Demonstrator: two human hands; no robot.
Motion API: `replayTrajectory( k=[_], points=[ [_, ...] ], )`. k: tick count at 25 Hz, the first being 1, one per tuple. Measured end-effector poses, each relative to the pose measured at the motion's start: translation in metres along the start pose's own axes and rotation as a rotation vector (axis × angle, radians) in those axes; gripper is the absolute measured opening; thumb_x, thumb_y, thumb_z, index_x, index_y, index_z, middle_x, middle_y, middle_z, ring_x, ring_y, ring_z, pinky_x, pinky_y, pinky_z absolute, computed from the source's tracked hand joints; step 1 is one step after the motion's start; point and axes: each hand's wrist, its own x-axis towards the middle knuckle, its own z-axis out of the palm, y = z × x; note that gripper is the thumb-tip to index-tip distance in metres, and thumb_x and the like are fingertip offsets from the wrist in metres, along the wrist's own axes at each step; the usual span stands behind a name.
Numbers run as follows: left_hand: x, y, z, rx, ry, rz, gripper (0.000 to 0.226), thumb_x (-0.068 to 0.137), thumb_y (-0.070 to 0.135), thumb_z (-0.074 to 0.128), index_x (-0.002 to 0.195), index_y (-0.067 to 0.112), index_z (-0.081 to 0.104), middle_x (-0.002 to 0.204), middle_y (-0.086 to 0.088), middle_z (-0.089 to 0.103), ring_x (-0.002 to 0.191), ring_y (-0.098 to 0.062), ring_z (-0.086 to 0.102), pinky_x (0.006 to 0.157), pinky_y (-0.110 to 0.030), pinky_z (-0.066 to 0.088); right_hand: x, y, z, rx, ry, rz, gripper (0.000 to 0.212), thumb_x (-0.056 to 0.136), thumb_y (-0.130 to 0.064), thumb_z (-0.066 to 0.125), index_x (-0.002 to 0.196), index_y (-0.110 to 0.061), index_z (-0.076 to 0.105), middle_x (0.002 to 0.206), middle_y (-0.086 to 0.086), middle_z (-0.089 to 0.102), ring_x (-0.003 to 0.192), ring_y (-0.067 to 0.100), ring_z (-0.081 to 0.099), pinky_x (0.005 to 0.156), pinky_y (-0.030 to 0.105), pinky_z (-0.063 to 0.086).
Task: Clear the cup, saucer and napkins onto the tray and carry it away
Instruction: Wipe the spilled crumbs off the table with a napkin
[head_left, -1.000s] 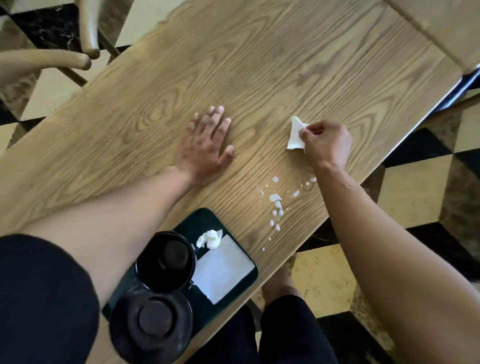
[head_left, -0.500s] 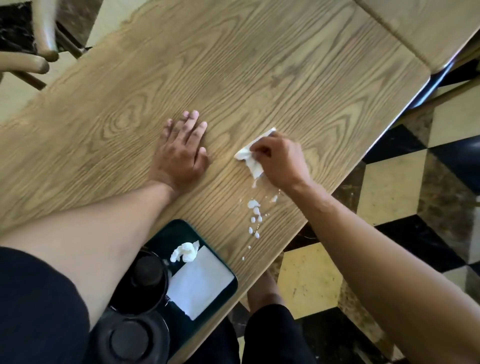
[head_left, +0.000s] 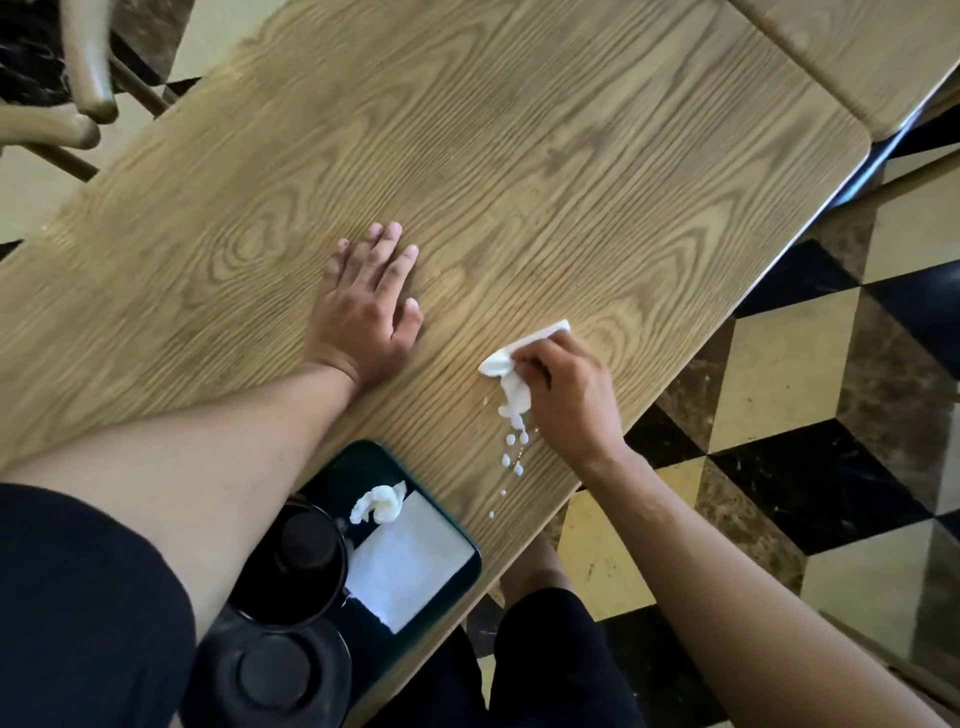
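A dark green tray (head_left: 374, 462) sits at the near edge of the wooden table (head_left: 519, 156). On it stand a black cup (head_left: 306, 561), a black saucer (head_left: 270, 675), a flat white napkin (head_left: 410, 566) and a crumpled napkin (head_left: 378, 503). My right hand (head_left: 566, 400) pinches another white napkin (head_left: 511, 371) and presses it on the table at the top of a trail of white droplets (head_left: 511, 452). My left hand (head_left: 369, 306) lies flat on the table, fingers straight, to the left of the spill.
A second wooden table (head_left: 878, 57) butts against the far right corner. Wooden chair parts (head_left: 78, 98) stand at the upper left. The checkered floor (head_left: 810, 395) shows beyond the table's right edge, and my dark-clothed knee (head_left: 545, 649) is under the near edge.
My right hand brought the napkin from further along the table toward me onto the white droplets and is wiping through them. My left hand stayed flat on the table.
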Motion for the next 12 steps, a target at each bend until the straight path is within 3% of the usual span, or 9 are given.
replayTrajectory(
  k=[3,4,6,10,12],
  points=[
    [0.001,-0.002,0.002,0.034,0.016,0.016,0.059,0.093,0.033,0.044,0.143,0.004,0.055,0.157,-0.018,0.045,0.147,-0.036,0.04,0.122,-0.058,0.025,0.044,-0.011,0.004,0.028,0.186,0.183,0.017,0.093,-0.013,0.063,0.095,-0.01,0.079,0.096,0.005,0.068,0.086,0.023,0.065,0.075,0.039,0.056],
    [0.002,-0.001,0.002,0.036,0.013,0.017,0.059,0.093,0.033,0.044,0.143,0.004,0.055,0.157,-0.018,0.045,0.148,-0.036,0.039,0.122,-0.058,0.025,0.051,-0.017,0.007,0.029,0.18,0.146,0.023,0.092,-0.021,0.06,0.094,-0.01,0.08,0.095,0.006,0.069,0.086,0.024,0.066,0.075,0.037,0.055],
    [0.001,-0.001,0.001,0.02,0.005,0.011,0.059,0.093,0.033,0.044,0.144,0.005,0.054,0.158,-0.018,0.043,0.149,-0.035,0.038,0.123,-0.058,0.024,0.042,-0.027,0.014,0.043,-0.013,-0.087,0.032,0.089,-0.031,0.055,0.091,-0.012,0.081,0.092,0.006,0.07,0.083,0.024,0.067,0.073,0.034,0.056],
    [0.0,0.001,-0.003,-0.013,-0.031,-0.005,0.063,0.089,0.03,0.045,0.147,0.005,0.05,0.161,-0.018,0.039,0.152,-0.034,0.032,0.124,-0.059,0.021,0.012,-0.012,-0.004,-0.057,-0.583,-0.555,0.018,0.085,-0.003,0.068,0.093,-0.014,0.08,0.094,0.005,0.069,0.081,0.022,0.065,0.068,0.04,0.057],
    [0.001,0.002,-0.004,-0.022,-0.039,-0.014,0.066,0.086,0.029,0.045,0.147,0.005,0.051,0.161,-0.018,0.039,0.152,-0.034,0.032,0.124,-0.058,0.02,0.03,0.001,-0.02,-0.116,-0.55,-0.532,0.022,0.084,0.002,0.071,0.095,-0.016,0.081,0.097,0.004,0.069,0.085,0.018,0.066,0.072,0.032,0.058]
  ],
)
